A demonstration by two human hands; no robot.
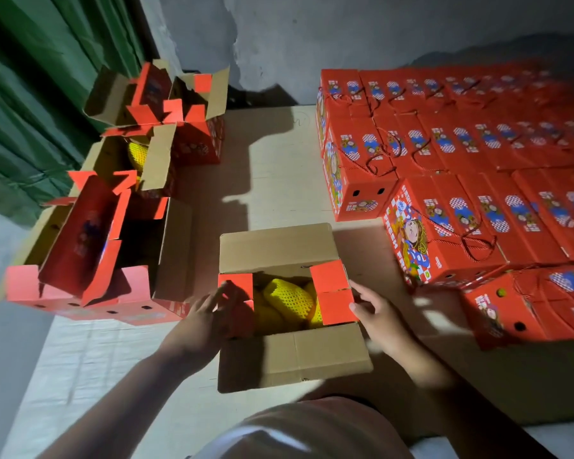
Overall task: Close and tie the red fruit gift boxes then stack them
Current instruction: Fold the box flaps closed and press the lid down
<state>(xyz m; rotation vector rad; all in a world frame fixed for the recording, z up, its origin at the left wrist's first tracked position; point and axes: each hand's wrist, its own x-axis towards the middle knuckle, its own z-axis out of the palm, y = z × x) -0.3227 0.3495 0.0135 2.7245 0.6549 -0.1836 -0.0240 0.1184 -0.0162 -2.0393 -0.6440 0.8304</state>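
Observation:
An open red fruit gift box (292, 356) stands right in front of me, its brown far and near flaps spread out. Fruit in yellow foam netting (289, 301) shows inside. My left hand (209, 313) touches the red side flap on the left, fingers spread over it. At the box's right edge, my right hand (375, 309) presses straight fingers against the folded red flap (333, 293). Many closed, corded red boxes (444, 233) are stacked at the right.
Several open red boxes (113, 260) with raised flaps stand at the left, one showing netted fruit (138, 154). A green curtain (30, 111) hangs at far left and a grey wall lies behind. Bare floor board (279, 160) runs between the two groups.

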